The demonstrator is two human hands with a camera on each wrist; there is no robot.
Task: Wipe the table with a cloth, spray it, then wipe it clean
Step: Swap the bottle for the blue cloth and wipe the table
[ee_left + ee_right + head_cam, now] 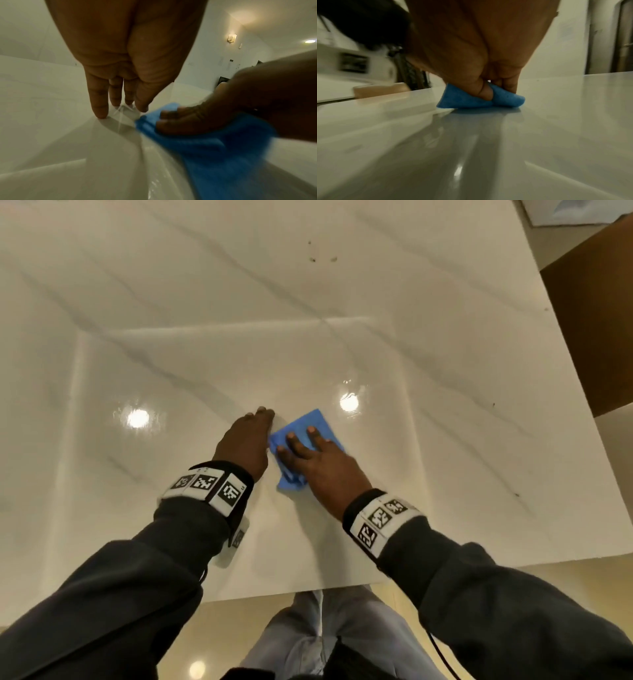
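Note:
A blue cloth (320, 422) lies on the glossy white marble table (342, 320) near its front middle. My right hand (308, 446) presses flat on the cloth, fingers spread and straight. In the right wrist view the thumb and fingers of that hand (496, 89) push down into the cloth (465, 100), which folds up around the thumb. Just left of the cloth, my left hand (248, 440) rests on the table. Its straight fingertips (101, 115) touch the bare surface and hold nothing. The left wrist view shows the cloth (214, 148) under the right hand (188, 121), blurred.
A few small dark specks (322, 259) sit on the far part of the table. A brown piece of furniture (589, 330) stands past the table's right edge. The table's front edge (342, 587) is close to my legs.

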